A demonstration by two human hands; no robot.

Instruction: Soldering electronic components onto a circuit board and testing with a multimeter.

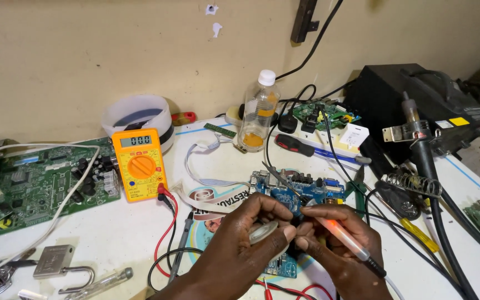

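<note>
A slim pen-shaped tool with a translucent orange-glowing barrel and black cable end [344, 239] is gripped by the right hand [337, 233], the fingers closed tightly around its front part, its tip hidden behind the fingertips. A small round translucent container [263, 232] is pinched between the thumb and fingers of the left hand [245, 233]. Both hands are held together, touching, just above a blue rectangular circuit board [301, 191] that lies on the white tabletop [112, 233]. To the left, a yellow digital multimeter [139, 164] is propped with its red and black leads [168, 222] trailing toward the hands. A large green circuit board [34, 183] lies well apart at the left, and a clear plastic bottle with a white cap [258, 111] stands behind the blue board.
</note>
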